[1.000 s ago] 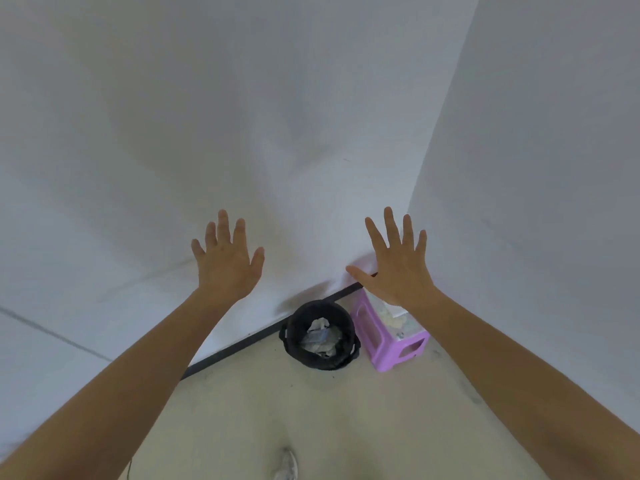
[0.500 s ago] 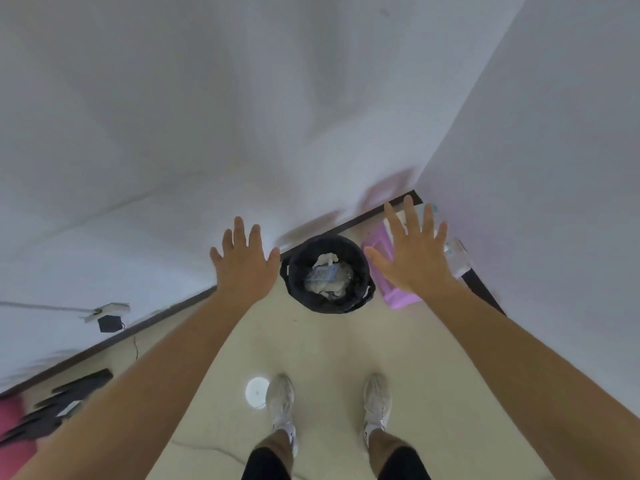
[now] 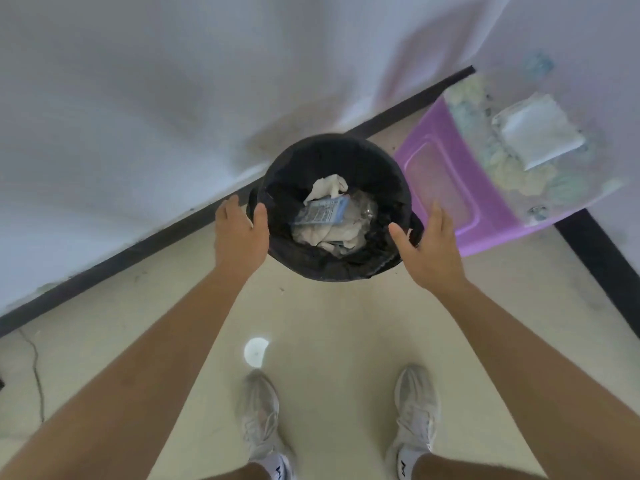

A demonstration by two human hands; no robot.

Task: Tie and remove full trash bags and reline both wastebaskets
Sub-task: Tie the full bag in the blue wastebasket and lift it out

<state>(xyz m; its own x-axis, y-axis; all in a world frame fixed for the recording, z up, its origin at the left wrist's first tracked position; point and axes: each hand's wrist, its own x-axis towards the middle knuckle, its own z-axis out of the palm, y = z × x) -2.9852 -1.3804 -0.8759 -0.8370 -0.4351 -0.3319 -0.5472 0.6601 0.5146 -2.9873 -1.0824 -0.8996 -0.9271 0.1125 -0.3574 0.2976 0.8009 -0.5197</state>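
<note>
Two-handed, drops from wall height to flank the round black wastebasket (image 3: 346, 273) with a purple plastic stool (image 3: 450, 188) at its right, left hand (image 3: 240, 235) and right hand (image 3: 431, 252) at opposite rims, fingers loose, gripping nothing, ready to gather its full black bag (image 3: 389, 188).

Wastebasket (image 3: 332, 270) between left hand (image 3: 239, 237) and right hand (image 3: 429, 251), trash (image 3: 329, 216) inside, stool (image 3: 446, 188) just right of it, wall (image 3: 173, 98) behind.
</note>
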